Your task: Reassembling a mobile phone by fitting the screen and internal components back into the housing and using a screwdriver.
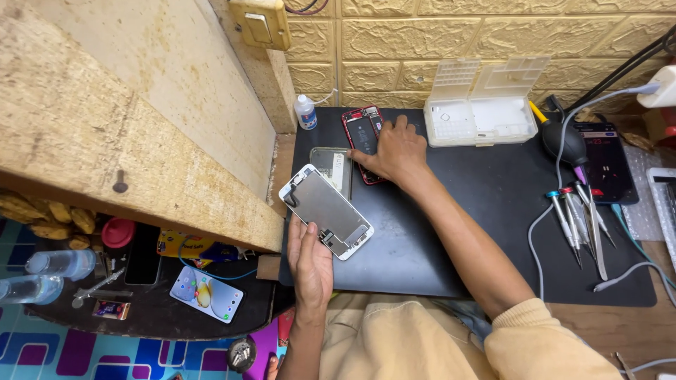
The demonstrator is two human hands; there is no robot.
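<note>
My left hand (310, 264) holds a detached phone screen panel (325, 210) back-side up, gripping its lower end above the left edge of the black work mat (451, 225). My right hand (394, 151) reaches across and rests palm-down on an opened red phone body (361, 134) lying near the mat's back edge. A thin clear rectangular piece (334, 165) lies flat between the red phone and the held panel.
A white plastic parts organiser (479, 105) stands open at the back. Several precision screwdrivers (577, 218), a black air blower (563, 141), a dark phone (605, 162) and white cables lie on the right. A small dropper bottle (305, 112) sits back left; a wooden shelf (127, 127) rises at left.
</note>
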